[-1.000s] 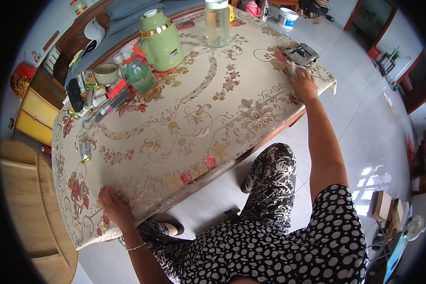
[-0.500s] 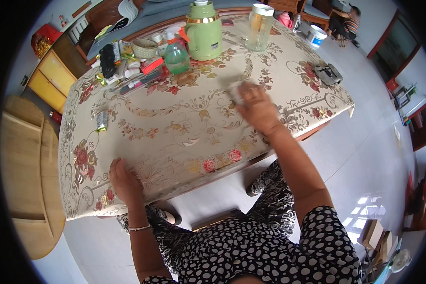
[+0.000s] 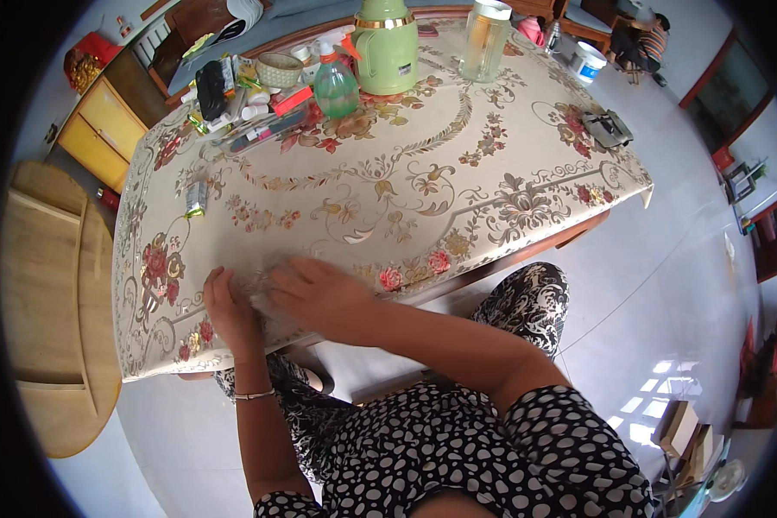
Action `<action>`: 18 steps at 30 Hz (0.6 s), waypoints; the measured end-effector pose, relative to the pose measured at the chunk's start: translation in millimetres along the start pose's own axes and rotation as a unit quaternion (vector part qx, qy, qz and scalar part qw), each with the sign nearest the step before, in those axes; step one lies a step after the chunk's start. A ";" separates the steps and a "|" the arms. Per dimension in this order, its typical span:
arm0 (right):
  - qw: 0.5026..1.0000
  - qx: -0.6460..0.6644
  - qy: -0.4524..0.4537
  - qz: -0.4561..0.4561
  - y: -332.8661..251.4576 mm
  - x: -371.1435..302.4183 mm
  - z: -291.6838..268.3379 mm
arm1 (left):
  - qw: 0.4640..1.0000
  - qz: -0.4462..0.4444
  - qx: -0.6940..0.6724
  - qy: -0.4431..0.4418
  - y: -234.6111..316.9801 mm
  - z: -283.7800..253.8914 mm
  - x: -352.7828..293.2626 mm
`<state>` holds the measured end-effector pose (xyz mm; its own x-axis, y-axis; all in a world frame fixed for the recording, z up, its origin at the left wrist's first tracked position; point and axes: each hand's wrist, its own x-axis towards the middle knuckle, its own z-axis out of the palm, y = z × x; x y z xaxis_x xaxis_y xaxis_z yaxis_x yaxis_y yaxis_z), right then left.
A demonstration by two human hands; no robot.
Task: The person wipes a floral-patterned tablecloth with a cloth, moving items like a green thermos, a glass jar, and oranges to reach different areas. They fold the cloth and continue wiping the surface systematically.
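A floral cream tablecloth (image 3: 337,250) covers the table in front of me. My right hand (image 3: 311,293) is low over the near left part of it, its fingers smeared by motion. Beneath those fingers is a pale cloth (image 3: 259,278), blurred and mostly hidden by the hand. Close beside it, my left hand (image 3: 227,302) rests on the tablecloth near the front edge, fingers loosely extended and holding nothing. A small silver and green packet (image 3: 196,198) lies farther up on the left.
Toward the back stand a green thermos (image 3: 387,52), a spray bottle (image 3: 336,86) and a clear jug (image 3: 485,43). A cluttered tray (image 3: 259,138) is at the back left. A grey pouch (image 3: 609,129) lies at right. A person (image 3: 647,43) crouches beyond a white bucket (image 3: 585,62).
My right hand has swept with the cloth from the right middle of the table to the near left, beside my left hand. The left hand stays at the front edge.
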<state>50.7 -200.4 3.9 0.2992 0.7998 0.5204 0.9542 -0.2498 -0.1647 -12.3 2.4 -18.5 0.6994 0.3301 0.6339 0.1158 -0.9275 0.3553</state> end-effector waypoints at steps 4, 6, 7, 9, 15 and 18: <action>0.993 -0.113 -0.022 0.032 47.6 -54.1 -54.5 | 1.000 0.019 0.023 0.009 -2.3 7.0 0.1; 0.983 -0.173 -0.026 0.053 74.1 -80.4 -90.5 | 0.999 0.011 0.027 0.013 -5.6 2.2 -4.0; 0.979 -0.157 0.024 0.126 92.5 -101.7 -98.0 | 1.000 0.009 0.022 0.011 -2.0 1.1 -2.0; 0.957 -0.163 0.082 0.224 127.0 -144.1 -115.6 | 1.000 0.003 0.017 0.005 0.9 2.3 -0.8; 0.863 -0.275 0.099 0.411 226.4 -259.7 -176.7 | 0.999 -0.048 0.006 -0.016 -2.4 6.6 -2.9; 0.838 -0.300 0.113 0.442 275.0 -313.2 -205.3 | 0.996 -0.076 -0.027 -0.029 0.9 7.1 -2.1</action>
<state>219.7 -631.6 -32.4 0.8170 0.0513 0.5744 0.1696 -0.9734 -0.1543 -8.7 -0.4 -24.4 0.7163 0.4541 0.5297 0.1867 -0.8563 0.4816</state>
